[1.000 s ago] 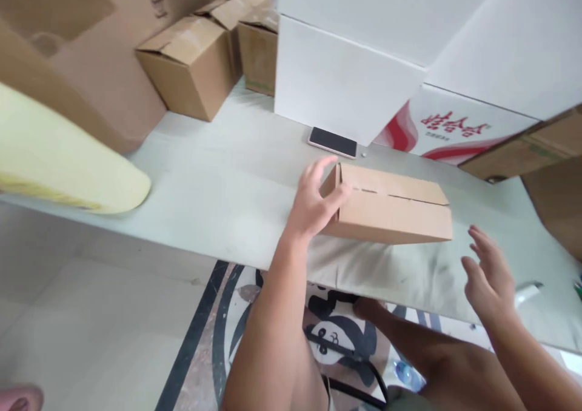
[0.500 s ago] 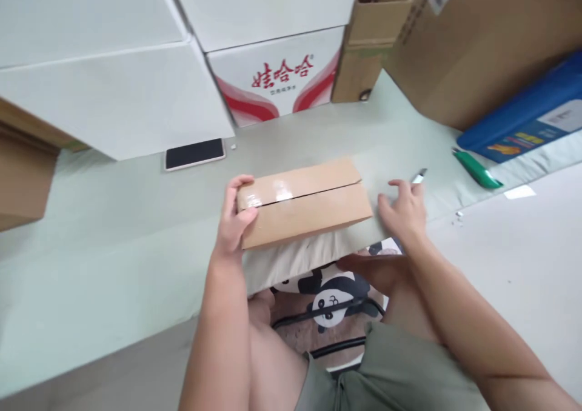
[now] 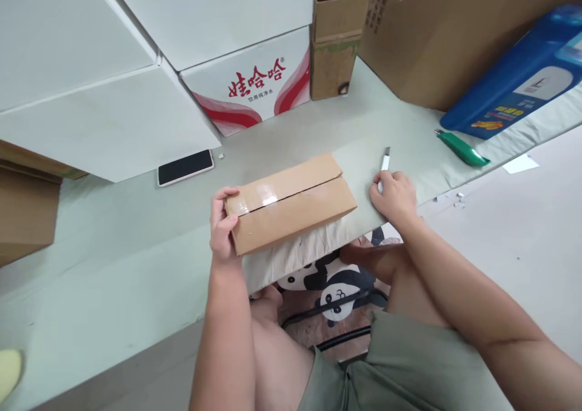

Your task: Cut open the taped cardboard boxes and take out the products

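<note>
A flat brown cardboard box [image 3: 291, 202] lies near the front edge of the pale green table [image 3: 113, 241], its top seam partly covered with clear tape at the left end. My left hand [image 3: 221, 226] grips the box's left end, thumb on top. To the right of the box, my right hand [image 3: 393, 194] is curled over a small white utility knife [image 3: 385, 159] whose tip sticks out beyond the fingers.
A black phone [image 3: 185, 167] lies behind the box. White cartons [image 3: 136, 96], one with red print [image 3: 254, 86], stand at the back. An open brown box [image 3: 334, 35], a big brown carton [image 3: 445, 41], a blue package [image 3: 513, 90] and a green cutter [image 3: 459, 148] sit right.
My view swung to the right, then settled. My left hand closed on the box's left end. My right hand went from open in the air to curled on the white knife.
</note>
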`<state>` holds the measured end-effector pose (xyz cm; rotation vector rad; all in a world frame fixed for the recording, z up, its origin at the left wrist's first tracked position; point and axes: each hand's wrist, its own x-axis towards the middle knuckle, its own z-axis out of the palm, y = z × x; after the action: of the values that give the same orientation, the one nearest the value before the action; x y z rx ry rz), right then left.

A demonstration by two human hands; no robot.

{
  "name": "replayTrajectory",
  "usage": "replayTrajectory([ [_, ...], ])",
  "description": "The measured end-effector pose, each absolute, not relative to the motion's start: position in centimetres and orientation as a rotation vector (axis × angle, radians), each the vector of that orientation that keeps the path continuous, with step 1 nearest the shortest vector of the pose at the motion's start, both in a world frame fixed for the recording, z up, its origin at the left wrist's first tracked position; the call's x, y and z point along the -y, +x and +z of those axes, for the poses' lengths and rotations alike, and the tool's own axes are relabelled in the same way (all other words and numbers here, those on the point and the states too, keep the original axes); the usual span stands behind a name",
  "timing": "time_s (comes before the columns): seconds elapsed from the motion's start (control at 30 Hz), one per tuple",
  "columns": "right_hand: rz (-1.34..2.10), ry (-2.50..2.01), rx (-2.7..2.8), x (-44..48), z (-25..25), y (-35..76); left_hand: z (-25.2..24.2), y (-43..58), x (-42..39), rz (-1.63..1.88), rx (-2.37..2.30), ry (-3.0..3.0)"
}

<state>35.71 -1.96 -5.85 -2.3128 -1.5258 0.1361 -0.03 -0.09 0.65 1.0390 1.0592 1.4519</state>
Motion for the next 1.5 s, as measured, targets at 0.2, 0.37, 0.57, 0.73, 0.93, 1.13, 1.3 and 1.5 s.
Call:
replayTrajectory([
  [0.2, 0.373, -2.064, 1.234, 1.5, -5.8, 33.8, 0.3, -1.1, 0.7, 1.408, -0.998, 1.101],
  [0.37, 0.462, -1.736, 1.131, 2.1, -4.2, 31.5, -0.5, -1.9, 1.2, 1.283, -0.973, 1.19],
  [0.57, 0.486, -1.304, 1.047, 3.2, 1.4, 28.0, -0.2, -1.9, 1.7, 1.255, -0.962, 1.241],
  [0.73, 0.525, -1.387, 1.175, 1.2, 5.7, 24.7, 0.3, -1.0, 1.2, 1.381, -0.94, 1.099],
  [0.93, 0.734, -1.061, 1.151, 2.5, 8.0, 23.8, 0.8, -0.5, 0.1, 1.441, -0.979, 1.121],
  [1.13, 0.921, -0.742, 1.597, 3.5, 6.8, 24.5, 0.0, 0.2, -0.3, 1.395, -0.94, 1.324],
  [1.3, 0.77, -0.84, 1.798, 3.5, 7.5, 24.4, 0.3, 0.1, 0.4, 1.377, -0.974, 1.431],
  [1.5, 0.763, -0.811, 1.807, 3.5, 7.4, 24.7, 0.4, 0.2, 0.8, 1.371, -1.017, 1.336],
])
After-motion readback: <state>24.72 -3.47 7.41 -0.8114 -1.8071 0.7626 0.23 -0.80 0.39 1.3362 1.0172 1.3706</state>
